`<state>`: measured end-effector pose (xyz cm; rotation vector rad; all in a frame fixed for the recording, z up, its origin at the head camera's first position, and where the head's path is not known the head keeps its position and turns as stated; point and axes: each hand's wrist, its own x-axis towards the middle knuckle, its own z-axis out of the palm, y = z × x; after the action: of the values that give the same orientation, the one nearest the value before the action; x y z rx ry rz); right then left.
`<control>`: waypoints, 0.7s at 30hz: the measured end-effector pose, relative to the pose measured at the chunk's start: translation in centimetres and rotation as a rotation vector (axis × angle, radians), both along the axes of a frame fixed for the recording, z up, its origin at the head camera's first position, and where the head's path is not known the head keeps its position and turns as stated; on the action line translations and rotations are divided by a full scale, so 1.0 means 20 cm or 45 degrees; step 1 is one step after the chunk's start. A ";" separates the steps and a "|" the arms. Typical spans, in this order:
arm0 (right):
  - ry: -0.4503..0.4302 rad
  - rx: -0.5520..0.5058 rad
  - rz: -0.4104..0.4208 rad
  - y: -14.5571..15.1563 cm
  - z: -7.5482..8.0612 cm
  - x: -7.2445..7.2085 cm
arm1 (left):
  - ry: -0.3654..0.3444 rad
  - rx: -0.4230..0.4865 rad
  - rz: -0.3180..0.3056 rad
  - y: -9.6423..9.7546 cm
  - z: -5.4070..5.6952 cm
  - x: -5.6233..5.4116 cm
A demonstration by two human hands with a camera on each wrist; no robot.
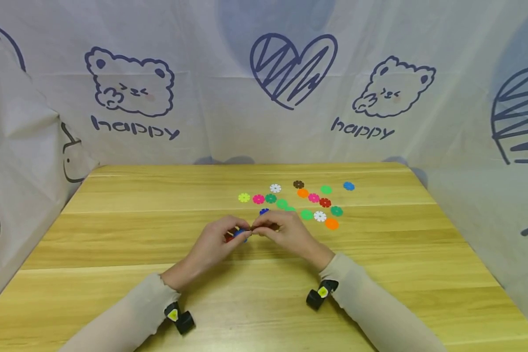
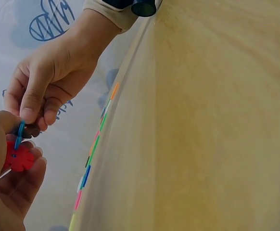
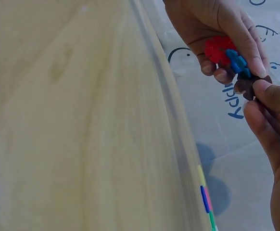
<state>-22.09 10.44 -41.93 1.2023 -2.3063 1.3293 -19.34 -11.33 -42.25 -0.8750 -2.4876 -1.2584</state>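
Both hands meet above the table, fingertips nearly touching. My left hand (image 1: 213, 240) holds a small joined group of notched plastic discs: a red disc (image 2: 19, 159) with a blue disc (image 2: 19, 134) set across it. Between thumb and fingers, my right hand (image 1: 288, 234) pinches a dark brown disc (image 3: 247, 88). The brown disc meets the blue disc's edge; whether their slots are engaged I cannot tell. In the head view, fingers cover much of these discs. A dark blue disc (image 1: 264, 211) lies on the table just behind the right hand.
Loose discs in several colours lie flat beyond the hands, among them yellow (image 1: 244, 197), white (image 1: 319, 216), orange (image 1: 332, 224) and blue (image 1: 349, 186). The wooden table (image 1: 255, 308) ends at a white printed cloth (image 1: 229, 117) hanging behind it.
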 end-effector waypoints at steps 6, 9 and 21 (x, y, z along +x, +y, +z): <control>-0.063 0.016 0.001 0.00 0.00 0.00 | -0.043 0.005 0.004 -0.01 -0.01 -0.01; -0.110 0.023 -0.010 0.00 -0.01 -0.01 | -0.075 0.017 0.009 -0.02 -0.02 -0.01; -0.196 0.075 -0.114 0.03 -0.01 -0.04 | -0.311 0.124 0.074 -0.02 -0.07 -0.03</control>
<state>-22.99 11.03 -42.03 1.0333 -2.4903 1.3758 -19.84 -11.81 -43.72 -0.6553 -2.5856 -1.5340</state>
